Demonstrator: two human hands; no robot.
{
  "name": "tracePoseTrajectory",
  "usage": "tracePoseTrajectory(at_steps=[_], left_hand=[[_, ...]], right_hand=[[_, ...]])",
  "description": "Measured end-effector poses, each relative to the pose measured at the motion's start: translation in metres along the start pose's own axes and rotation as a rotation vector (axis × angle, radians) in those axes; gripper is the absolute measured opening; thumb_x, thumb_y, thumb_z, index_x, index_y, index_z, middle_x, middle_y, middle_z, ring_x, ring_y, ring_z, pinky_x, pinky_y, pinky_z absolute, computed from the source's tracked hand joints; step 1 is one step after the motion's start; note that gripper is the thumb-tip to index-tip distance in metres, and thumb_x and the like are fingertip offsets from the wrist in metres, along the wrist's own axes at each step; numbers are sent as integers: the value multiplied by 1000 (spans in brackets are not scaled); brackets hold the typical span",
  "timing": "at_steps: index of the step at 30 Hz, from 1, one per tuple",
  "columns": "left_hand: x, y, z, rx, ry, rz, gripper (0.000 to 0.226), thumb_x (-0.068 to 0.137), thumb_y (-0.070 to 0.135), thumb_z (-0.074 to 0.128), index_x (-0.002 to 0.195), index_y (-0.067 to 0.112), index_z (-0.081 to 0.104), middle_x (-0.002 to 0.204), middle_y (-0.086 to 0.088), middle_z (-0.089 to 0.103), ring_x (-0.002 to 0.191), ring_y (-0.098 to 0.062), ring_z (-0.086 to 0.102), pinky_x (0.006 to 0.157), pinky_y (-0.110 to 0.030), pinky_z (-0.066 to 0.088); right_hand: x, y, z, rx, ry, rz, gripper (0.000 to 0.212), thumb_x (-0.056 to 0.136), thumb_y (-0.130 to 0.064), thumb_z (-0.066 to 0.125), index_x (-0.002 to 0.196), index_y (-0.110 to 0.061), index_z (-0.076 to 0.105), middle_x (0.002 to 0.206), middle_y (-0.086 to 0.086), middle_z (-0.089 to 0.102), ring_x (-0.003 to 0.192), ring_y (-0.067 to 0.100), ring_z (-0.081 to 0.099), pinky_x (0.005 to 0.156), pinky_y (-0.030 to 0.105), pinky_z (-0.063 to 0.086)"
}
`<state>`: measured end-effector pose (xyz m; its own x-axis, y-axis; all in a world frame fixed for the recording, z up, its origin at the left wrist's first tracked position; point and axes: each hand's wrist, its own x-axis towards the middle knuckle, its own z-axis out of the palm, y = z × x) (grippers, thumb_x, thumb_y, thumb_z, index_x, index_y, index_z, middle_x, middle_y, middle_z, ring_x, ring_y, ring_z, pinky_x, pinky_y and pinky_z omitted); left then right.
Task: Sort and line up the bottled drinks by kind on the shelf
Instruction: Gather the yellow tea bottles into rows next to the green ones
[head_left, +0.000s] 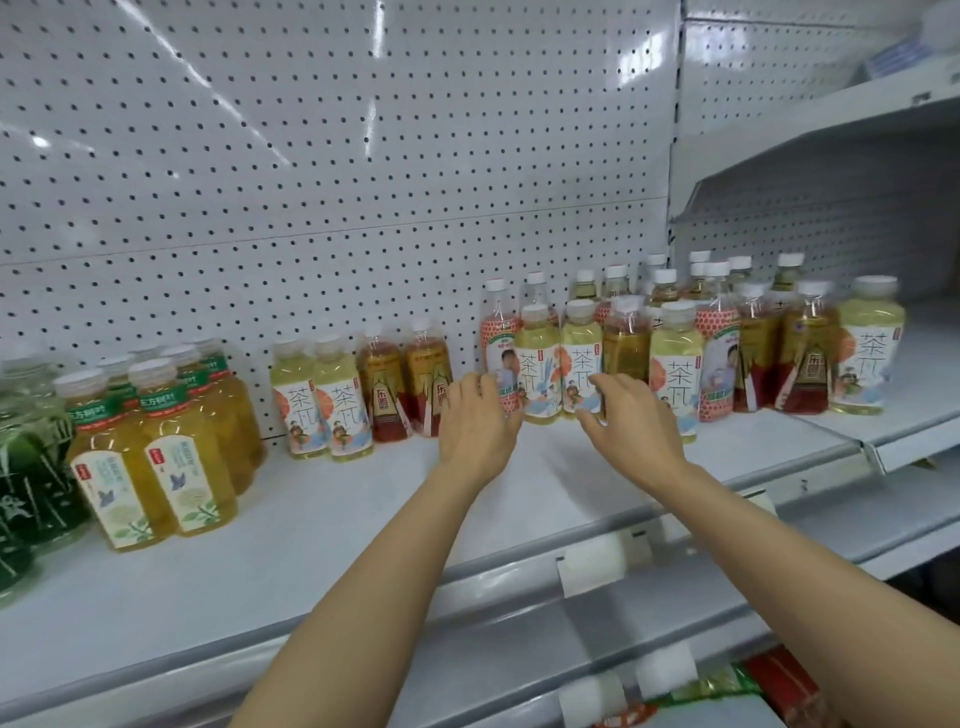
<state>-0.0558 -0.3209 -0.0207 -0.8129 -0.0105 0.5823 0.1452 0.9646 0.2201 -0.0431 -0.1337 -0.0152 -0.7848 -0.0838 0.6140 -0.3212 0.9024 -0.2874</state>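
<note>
A: What are the hands holding?

B: Nothing that I can be sure of. The left hand (475, 415) reaches with fingers loosely spread toward a pale green tea bottle (536, 364) and the pink-labelled bottle (500, 343) behind it. The right hand (631, 415) is spread too, thumb beside a second pale tea bottle (581, 358); it may be touching, but no closed grasp shows.

A: So which step is this?

B: I judge it the reach into the mixed cluster (727, 338) on the right of the shelf (363, 519).

A: And next?

B: Probably closing on the two pale teas and carrying them left to the matching pair (322, 400), beside the amber red-based bottles (405, 384), without toppling neighbours. The yellow tea group (156, 441) already stands sorted.
</note>
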Motion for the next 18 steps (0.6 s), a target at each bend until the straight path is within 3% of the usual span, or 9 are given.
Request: tracePoseTrajectory(at_steps=[4, 10, 15, 18], left_hand=[[44, 11, 12, -104, -24, -31, 54, 96, 40, 58, 138, 9, 44, 140, -10, 47, 127, -28, 42, 106, -38, 38], [125, 30, 25, -233, 6, -9, 50, 100, 29, 51, 143, 6, 41, 144, -14, 45, 132, -33, 40, 110, -45, 36], [165, 43, 48, -331, -34, -121, 62, 97, 42, 53, 145, 5, 40, 138, -18, 52, 129, -35, 46, 105, -45, 37], [171, 42, 63, -400, -7, -176, 53, 96, 43, 54, 136, 9, 48, 128, -13, 61, 122, -34, 54, 103, -49, 41]], right_hand=[[22, 9, 5, 21, 18, 20, 45, 91, -33, 61, 129, -10, 55, 118, 9, 64, 108, 28, 57, 83, 40, 51], [64, 20, 15, -35, 54, -15, 43, 90, -26, 61, 129, -9, 54, 118, 8, 61, 109, 27, 53, 87, 37, 44], [101, 16, 21, -30, 85, -53, 46, 93, -21, 58, 135, -6, 46, 136, 12, 50, 128, 26, 40, 104, 34, 34], [123, 10, 26, -47, 75, -78, 51, 96, -23, 53, 140, -1, 38, 142, 16, 43, 132, 30, 35, 110, 37, 29]])
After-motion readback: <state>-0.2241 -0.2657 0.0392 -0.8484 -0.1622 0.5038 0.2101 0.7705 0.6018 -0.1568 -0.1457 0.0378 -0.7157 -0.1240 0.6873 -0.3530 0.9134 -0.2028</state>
